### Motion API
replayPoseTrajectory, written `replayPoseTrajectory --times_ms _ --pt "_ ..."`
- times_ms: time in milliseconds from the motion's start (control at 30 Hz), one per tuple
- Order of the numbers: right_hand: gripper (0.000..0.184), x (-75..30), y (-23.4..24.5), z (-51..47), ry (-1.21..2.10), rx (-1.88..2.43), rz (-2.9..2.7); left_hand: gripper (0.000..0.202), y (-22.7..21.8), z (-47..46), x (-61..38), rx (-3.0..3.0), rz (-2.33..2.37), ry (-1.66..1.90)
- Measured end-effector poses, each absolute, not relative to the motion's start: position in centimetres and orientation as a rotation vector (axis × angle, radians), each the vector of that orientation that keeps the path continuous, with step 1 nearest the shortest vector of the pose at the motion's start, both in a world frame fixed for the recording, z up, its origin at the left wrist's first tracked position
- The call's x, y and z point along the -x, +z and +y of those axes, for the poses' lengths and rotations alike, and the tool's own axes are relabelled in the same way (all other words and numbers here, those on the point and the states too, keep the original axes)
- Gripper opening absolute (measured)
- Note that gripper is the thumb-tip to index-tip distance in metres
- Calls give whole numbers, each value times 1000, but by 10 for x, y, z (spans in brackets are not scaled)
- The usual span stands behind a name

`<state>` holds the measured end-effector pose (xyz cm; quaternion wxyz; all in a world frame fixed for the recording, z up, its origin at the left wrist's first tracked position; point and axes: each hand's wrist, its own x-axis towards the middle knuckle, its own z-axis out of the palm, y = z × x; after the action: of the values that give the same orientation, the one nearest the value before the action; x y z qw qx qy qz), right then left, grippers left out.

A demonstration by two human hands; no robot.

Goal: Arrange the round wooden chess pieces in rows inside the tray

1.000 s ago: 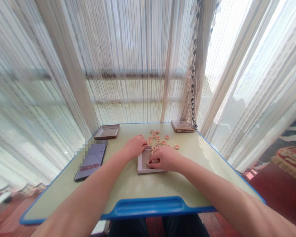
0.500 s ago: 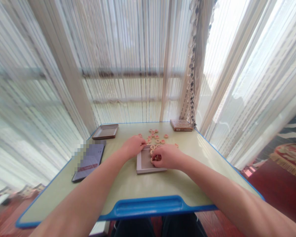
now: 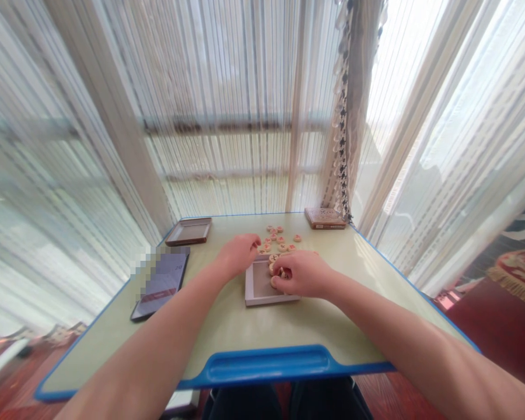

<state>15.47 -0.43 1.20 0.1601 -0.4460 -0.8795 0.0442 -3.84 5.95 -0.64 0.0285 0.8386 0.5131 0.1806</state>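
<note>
While we hold our right hand point(image 3: 305, 273) over the shallow box point(image 3: 260, 288), its thumb at 1 round piece point(image 3: 273, 283) inside, we cannot tell whether those fingers pinch it. Our left hand point(image 3: 241, 254) curls near the box's far left corner, its grip unclear, beside loose pieces point(image 3: 282, 247) on the table point(image 3: 227, 326).

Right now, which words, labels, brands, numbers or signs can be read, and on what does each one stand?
"20", slightly blurred: on the tablet.
Red and dark marks on the round pieces: too small to read.
Print on the brown box: too blurred.
</note>
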Motion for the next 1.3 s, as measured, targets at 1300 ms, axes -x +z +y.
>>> replayPoseTrajectory --times_ms 1300 --pt "32 -164 10 2 -180 1233 -2355 47 -4 49 20 -2846 1358 238"
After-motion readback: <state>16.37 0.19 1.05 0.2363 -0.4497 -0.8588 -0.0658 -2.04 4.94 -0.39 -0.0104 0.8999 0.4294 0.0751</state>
